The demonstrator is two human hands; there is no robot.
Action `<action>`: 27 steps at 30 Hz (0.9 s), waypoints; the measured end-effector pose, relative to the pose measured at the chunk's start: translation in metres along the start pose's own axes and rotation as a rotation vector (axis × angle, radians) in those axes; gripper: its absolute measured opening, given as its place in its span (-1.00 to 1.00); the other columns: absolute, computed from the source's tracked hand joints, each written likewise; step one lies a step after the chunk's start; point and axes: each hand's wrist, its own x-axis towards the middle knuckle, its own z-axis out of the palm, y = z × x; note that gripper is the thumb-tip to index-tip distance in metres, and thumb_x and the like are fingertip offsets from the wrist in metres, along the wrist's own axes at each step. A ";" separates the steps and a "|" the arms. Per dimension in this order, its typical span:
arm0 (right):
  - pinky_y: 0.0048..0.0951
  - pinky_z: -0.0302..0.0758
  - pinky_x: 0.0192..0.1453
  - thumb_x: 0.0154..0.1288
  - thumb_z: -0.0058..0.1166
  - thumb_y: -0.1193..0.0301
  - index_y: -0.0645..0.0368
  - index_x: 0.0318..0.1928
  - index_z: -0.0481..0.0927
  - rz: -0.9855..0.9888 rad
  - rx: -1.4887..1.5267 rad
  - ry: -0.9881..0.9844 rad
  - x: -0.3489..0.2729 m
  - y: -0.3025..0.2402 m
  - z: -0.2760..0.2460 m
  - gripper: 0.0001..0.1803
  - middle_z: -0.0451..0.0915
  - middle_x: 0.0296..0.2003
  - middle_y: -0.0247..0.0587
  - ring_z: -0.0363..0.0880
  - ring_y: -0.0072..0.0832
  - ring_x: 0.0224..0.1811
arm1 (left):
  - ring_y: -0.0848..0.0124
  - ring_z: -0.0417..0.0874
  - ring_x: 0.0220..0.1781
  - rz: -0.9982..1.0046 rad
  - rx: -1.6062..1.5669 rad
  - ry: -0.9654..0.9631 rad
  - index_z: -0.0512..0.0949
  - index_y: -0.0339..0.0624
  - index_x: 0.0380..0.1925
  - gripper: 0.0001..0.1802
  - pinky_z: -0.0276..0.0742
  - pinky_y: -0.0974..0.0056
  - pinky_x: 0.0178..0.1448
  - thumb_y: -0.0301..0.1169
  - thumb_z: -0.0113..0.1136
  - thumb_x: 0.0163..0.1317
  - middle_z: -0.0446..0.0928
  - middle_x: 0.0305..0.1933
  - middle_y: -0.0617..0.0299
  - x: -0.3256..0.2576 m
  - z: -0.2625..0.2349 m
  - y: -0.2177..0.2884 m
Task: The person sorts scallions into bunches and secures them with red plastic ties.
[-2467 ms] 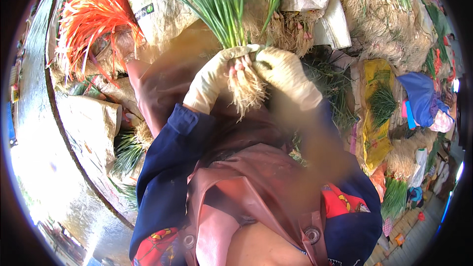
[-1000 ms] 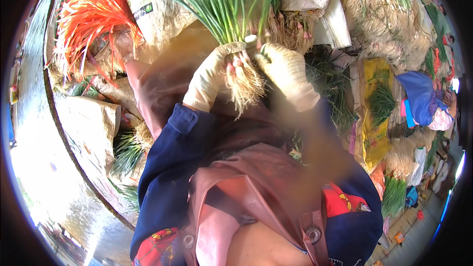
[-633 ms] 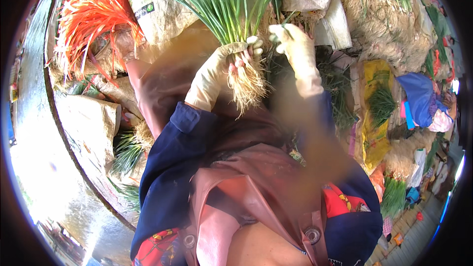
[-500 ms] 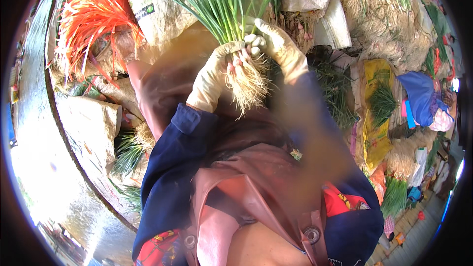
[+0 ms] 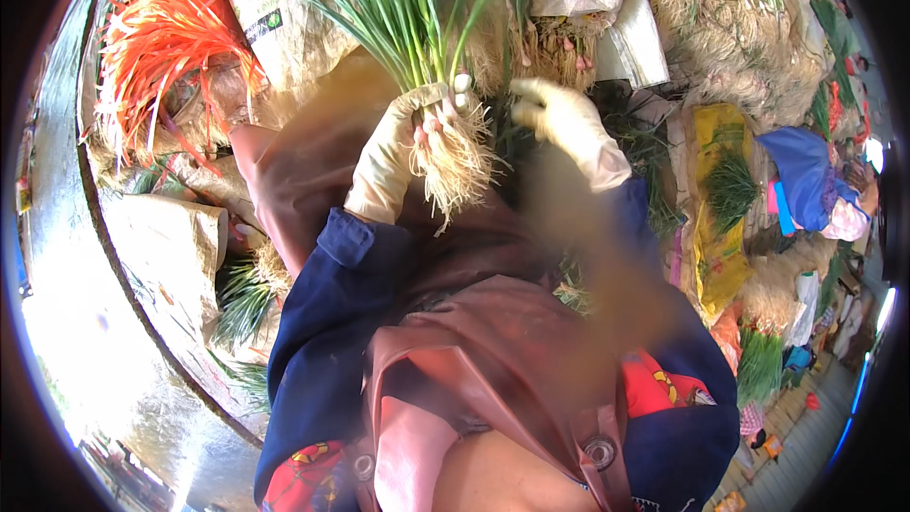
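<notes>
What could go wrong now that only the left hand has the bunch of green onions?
1. The left hand alone grips the bunch of green onions just above the roots, while the right hand is off it; loose stalks might slide out.
2. The long leaves fan out wide above the grip, so they could bend or snap.
3. The roots hang over the brown apron; soil may drop onto it.

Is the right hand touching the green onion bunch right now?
Apart. The head view shows the right hand off to the side, with a dark gap between it and the green onion bunch that the left hand grips.
</notes>
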 end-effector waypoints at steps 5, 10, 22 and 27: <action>-0.39 0.54 -0.19 0.40 0.03 0.08 0.10 -0.19 0.68 -0.136 0.138 0.107 0.056 -0.028 0.037 -0.64 0.74 -0.28 -0.20 0.63 -0.44 -0.43 | 0.46 0.64 -0.47 0.154 0.213 0.170 0.47 -0.44 0.09 -0.60 0.61 0.48 -0.41 -0.41 0.14 0.33 0.65 -0.19 0.08 -0.007 0.010 -0.006; -0.39 0.56 -0.23 0.46 -0.01 0.26 0.10 -0.06 0.67 -0.154 0.296 -0.140 0.096 -0.017 0.057 -0.74 0.75 -0.27 -0.27 0.67 -0.50 -0.37 | 0.34 0.64 -0.24 0.216 0.096 0.081 0.46 -0.41 0.10 -0.60 0.65 0.35 -0.19 -0.46 0.16 0.28 0.62 -0.20 0.09 -0.012 -0.009 0.007; -0.23 0.50 0.18 0.40 -0.17 -0.19 0.06 0.10 0.61 0.219 -0.519 0.031 0.113 -0.060 0.080 -0.35 0.65 0.07 -0.15 0.64 -0.23 0.07 | 0.37 0.64 -0.37 0.358 -0.036 0.176 0.52 -0.39 -0.08 -0.72 0.66 0.29 -0.09 -0.45 0.18 0.24 0.63 -0.29 0.08 -0.041 0.022 0.010; -0.22 0.57 0.04 0.36 -0.08 -0.23 0.10 -0.01 0.65 0.053 -0.608 0.090 0.094 -0.066 0.075 -0.34 0.70 -0.07 -0.12 0.68 -0.24 -0.03 | 0.30 0.69 -0.33 0.299 0.071 0.142 0.51 -0.42 0.00 -0.66 0.67 0.31 -0.25 -0.45 0.16 0.26 0.65 -0.29 0.00 -0.035 -0.002 0.024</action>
